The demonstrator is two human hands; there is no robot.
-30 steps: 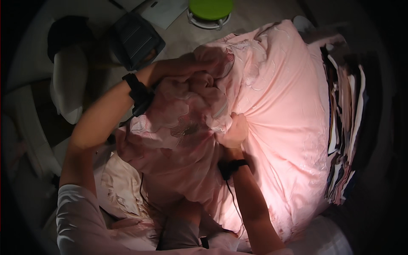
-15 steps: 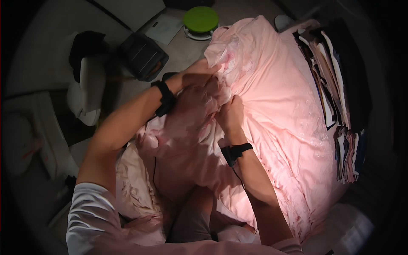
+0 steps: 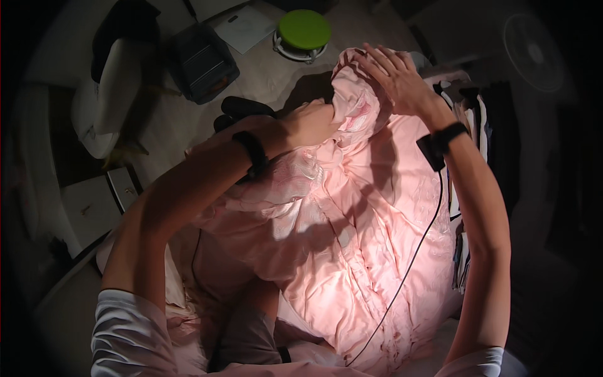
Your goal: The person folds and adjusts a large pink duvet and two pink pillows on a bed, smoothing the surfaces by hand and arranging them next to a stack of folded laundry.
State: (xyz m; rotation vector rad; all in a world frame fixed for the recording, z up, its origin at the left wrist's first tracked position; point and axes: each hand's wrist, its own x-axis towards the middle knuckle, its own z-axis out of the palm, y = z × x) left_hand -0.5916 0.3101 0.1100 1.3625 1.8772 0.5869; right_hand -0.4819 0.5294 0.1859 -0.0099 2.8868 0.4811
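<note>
A large pink cloth with lacy trim (image 3: pixel 377 251) spreads before me and over my lap, gathered into folds near its far end. My left hand (image 3: pixel 314 124) is closed round the gathered part, its fingertips partly hidden in the folds. Beyond it, a bunched end of the same cloth sticks up. On that end lies my right hand (image 3: pixel 396 78), with fingers stretched out and somewhat apart. Each wrist bears a black strap with a small device, and a thin dark cable hangs from the right one across the cloth.
A round stool with a green top (image 3: pixel 304 29) stands at the far side, beside a flat white panel (image 3: pixel 245 28). Left of these is a dark plastic bin (image 3: pixel 201 66). Folded clothes (image 3: pixel 483 129) line the right side, and a fan (image 3: pixel 534 53) stands dimly at far right.
My right hand has left the gathered folds, moved away from me and to the right, and opened onto the cloth's far end. My left hand still grips the cloth.
</note>
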